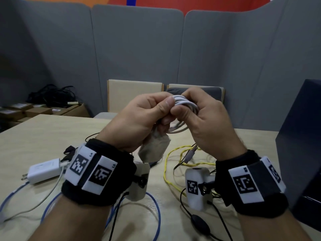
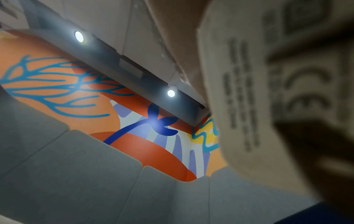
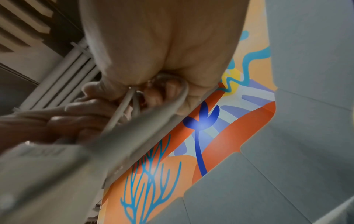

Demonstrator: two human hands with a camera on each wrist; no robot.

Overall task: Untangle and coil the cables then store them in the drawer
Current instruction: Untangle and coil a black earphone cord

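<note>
Pinching from both sides, the left hand (image 1: 139,117) and right hand (image 1: 203,119) meet in mid-air above the counter (image 1: 43,134), fingers curled and clamped on a small bundle of white cable (image 1: 184,101). The left thumb presses onto the wound turns from the left, while the right-hand fingers (image 1: 180,113) wrap over them from the right, so the coil sits directly between the two hands with its loops running roughly left to right. A slack loop of the same cable sags below the thumbs, and its white power adapter (image 1: 154,148) hangs under the left palm; the left wrist view shows that adapter's printed face (image 2: 249,98) very close and blurred. In the right wrist view the strands pass between curled fingers (image 3: 168,91), though which strand is the free end cannot be told. Judging by this, the winding step is nearly finished, with securing the tail likely next, and both hands are equally close to it. Further out on the counter lie a yellow cable (image 1: 166,167), a blue cable (image 1: 156,206), a black cable (image 1: 199,221) and a white charger (image 1: 43,171), all uncoiled. A dark box (image 1: 302,136) stands at the right edge; whether it holds the drawer cannot be told.
</note>
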